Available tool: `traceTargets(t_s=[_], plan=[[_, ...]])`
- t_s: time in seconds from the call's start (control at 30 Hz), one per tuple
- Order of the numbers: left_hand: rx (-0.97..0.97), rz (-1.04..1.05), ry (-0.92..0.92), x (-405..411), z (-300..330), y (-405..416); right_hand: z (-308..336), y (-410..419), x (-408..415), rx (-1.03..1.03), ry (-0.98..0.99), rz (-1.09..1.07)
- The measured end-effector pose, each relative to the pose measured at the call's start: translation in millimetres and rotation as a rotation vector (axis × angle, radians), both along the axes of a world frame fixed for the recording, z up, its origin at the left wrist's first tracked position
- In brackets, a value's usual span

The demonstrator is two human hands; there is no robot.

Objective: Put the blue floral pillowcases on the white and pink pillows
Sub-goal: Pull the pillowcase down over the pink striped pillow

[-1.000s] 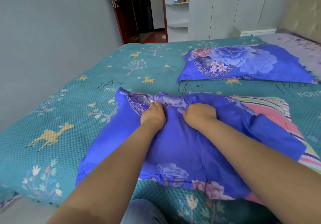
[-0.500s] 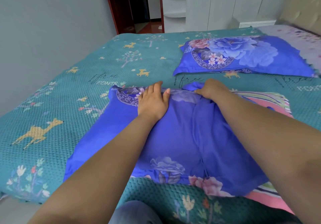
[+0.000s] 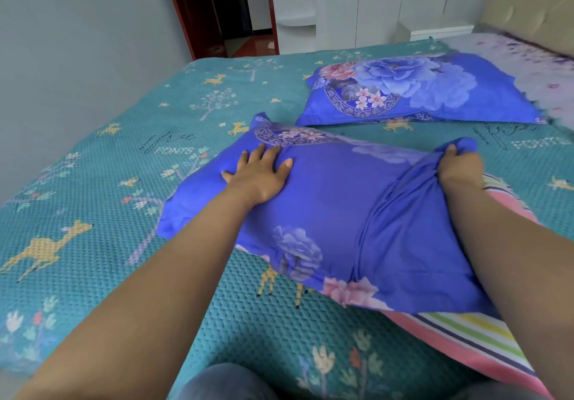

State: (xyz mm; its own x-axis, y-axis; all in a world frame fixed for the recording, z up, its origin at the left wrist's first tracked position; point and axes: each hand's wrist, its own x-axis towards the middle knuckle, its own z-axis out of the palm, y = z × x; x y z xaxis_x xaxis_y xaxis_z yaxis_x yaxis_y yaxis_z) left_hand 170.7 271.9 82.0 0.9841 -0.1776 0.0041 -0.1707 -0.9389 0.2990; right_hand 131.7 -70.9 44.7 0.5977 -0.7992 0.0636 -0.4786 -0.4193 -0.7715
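Your left hand: it lies flat in the middle left of the frame, fingers spread and straight, palm pressing down on the blue floral pillowcase. It grips nothing.
Your right hand: at the middle right of the frame, your fingers are curled round a bunched fold at the pillowcase's far right corner, which stands up out of your fist.
Blue floral pillowcase: it fills the centre of the frame, stretched over most of the pillow, with a loose crease running down from your right hand toward the near edge.
Pink striped pillow: its uncovered end sticks out from under the pillowcase at the lower right of the frame, showing pink, green, yellow and white stripes; another sliver shows just beside your right wrist.
Second covered pillow: it lies in the upper right of the frame, fully inside its own blue floral case, apart from the one you are handling.
Teal bedspread: it carries both pillows, patterned with deer, trees and lettering.
Door: dark red, at the upper centre of the frame.
White shelves: just right of the door.
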Motion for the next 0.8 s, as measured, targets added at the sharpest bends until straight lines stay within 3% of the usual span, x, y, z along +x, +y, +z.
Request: traceTargets(t_s=[0.1,0.23,0.3,0.4,0.53,0.67,0.77,0.8], plan=[[0.095,-0.063,-0.02,-19.1,-7.2,-11.8,3.5,15.2,-4.0,-0.08,0.009,0.029],[-0.12,0.017,-0.059,-21.2,-15.7,3.1,1.8,19.1,-26.2,-0.354,0.164,0.06],[-0.142,0.11,-0.072,-21.3,-19.7,16.8,-4.1,21.7,-44.4,-0.38,0.266,0.026],[-0.024,0.067,-0.109,-34.2,-26.6,16.0,-9.2,35.9,-68.8,-0.372,0.338,0.052],[0.064,-0.076,-0.16,-68.4,-34.3,4.4,-4.6,63.0,-103.7,-0.401,0.277,0.076],[0.221,-0.31,-0.079,-92.2,-39.2,17.0,-2.1,90.5,-146.9,-0.411,0.264,0.129],[0.506,-0.392,-0.209,-99.1,-46.8,24.3,-3.8,108.1,-174.6,-0.336,0.282,0.238],[0.523,-0.375,-0.267,-98.5,-48.8,22.3,-5.8,114.0,-181.5,-0.307,0.287,0.288]])
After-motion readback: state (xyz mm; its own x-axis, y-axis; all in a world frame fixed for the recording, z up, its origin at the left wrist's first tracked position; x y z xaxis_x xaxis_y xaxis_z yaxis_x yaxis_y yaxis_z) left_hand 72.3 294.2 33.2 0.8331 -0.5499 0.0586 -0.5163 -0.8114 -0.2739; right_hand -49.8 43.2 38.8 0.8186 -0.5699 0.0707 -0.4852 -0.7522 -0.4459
